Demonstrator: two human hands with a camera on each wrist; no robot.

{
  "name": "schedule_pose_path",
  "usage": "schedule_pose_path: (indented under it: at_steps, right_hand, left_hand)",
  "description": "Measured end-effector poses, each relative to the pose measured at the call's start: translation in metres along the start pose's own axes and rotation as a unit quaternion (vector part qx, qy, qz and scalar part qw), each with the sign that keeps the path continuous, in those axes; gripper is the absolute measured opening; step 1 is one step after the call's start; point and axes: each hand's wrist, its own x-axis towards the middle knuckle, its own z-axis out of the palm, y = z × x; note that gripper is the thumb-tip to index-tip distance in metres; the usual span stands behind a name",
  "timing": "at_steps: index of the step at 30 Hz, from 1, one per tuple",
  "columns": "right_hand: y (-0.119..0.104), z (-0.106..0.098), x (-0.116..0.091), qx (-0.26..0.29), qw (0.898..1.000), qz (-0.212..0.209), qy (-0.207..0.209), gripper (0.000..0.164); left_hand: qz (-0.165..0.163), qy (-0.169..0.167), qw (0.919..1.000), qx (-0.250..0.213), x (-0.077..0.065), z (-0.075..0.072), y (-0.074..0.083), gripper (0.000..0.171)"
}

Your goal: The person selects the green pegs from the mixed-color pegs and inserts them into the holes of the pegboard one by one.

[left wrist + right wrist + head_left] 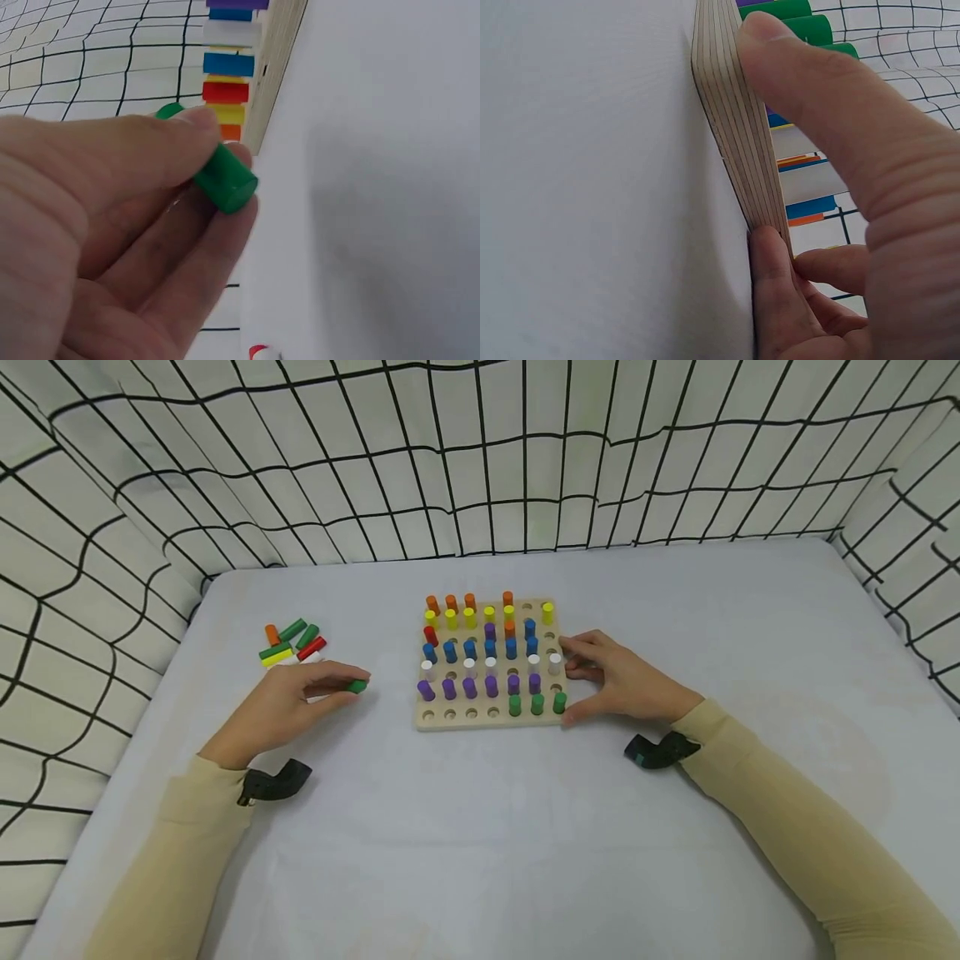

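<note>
A wooden pegboard [427, 721] lies mid-table, stood with rows of orange, yellow, blue, white, purple and green pegs. My left hand [300, 693] hovers left of the board and pinches a green peg [357, 686] between thumb and fingers; the left wrist view shows that green peg [225, 178] close up. My right hand [611, 681] rests against the board's right edge. In the right wrist view, its thumb and fingers [769, 289] hold the board's plywood side [735, 127].
A small pile of loose pegs [292, 643], green, red, yellow, orange and white, lies at the left behind my left hand. Grid-patterned cloth walls [480, 460] enclose the white table on three sides. Several holes in the board's front row stand bare.
</note>
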Motion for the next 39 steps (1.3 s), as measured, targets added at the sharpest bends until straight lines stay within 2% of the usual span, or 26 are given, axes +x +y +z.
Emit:
schedule_pose_path:
  at_steps: [7,16,22,31,39]
  right_hand:
    - [0.0,0.0,0.0,0.003,1.0,0.006,-0.002,0.121]
    - [-0.002,0.001,-0.001,-0.006,1.0,0.01,0.0,0.12]
    - [-0.003,0.001,-0.002,-0.005,1.0,0.011,0.001,0.12]
    - [-0.002,0.001,-0.002,-0.007,1.0,0.012,0.002,0.121]
    - [-0.002,0.001,-0.001,-0.003,1.0,0.005,0.001,0.12]
  left_hand:
    - [-0.026,-0.01,0.9994,-0.02,0.0,0.01,0.007,0.031]
    - [-0.014,0.007,0.998,-0.062,0.003,0.018,0.014,0.032]
    - [-0.025,-0.009,0.9953,-0.094,0.006,0.022,0.022,0.031]
    - [-0.006,-0.003,0.9948,-0.101,0.009,0.029,0.03,0.033]
    - [-0.004,-0.008,0.9918,-0.127,0.013,0.033,0.04,0.033]
